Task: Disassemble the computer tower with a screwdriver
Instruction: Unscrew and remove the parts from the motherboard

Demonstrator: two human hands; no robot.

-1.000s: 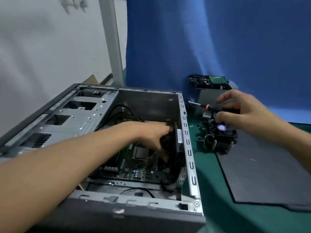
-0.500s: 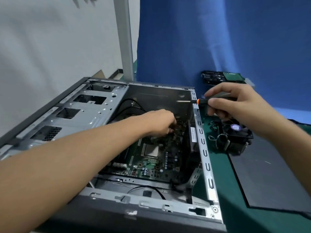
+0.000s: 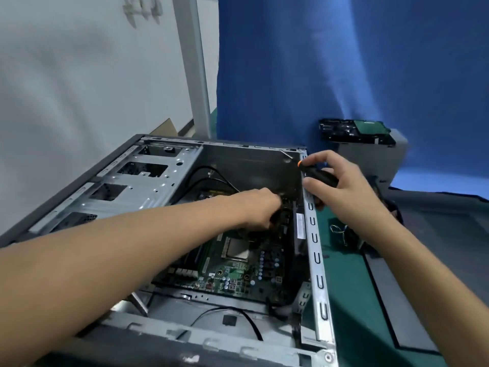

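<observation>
The grey computer tower (image 3: 316, 250) lies on its side, open on top, with the green motherboard (image 3: 238, 271) showing inside. My left hand (image 3: 260, 210) reaches into the case above the motherboard, its fingers closed around something dark that I cannot make out. Over the case's right rail, my right hand (image 3: 341, 186) grips a screwdriver (image 3: 315, 173) with a black handle and an orange collar. The screwdriver's tip points to the far right corner of the case.
A grey box (image 3: 370, 157) with a black and green drive (image 3: 354, 129) on top stands at the back right. A dark cooler with wires (image 3: 346, 235) lies on the green mat (image 3: 344, 313), partly behind my right arm. A dark panel (image 3: 436, 260) lies at right. A blue curtain hangs behind.
My right hand has brought the screwdriver from beside the cooler to over the case's far right corner. My left hand has moved farther back inside the case. The view has shifted left.
</observation>
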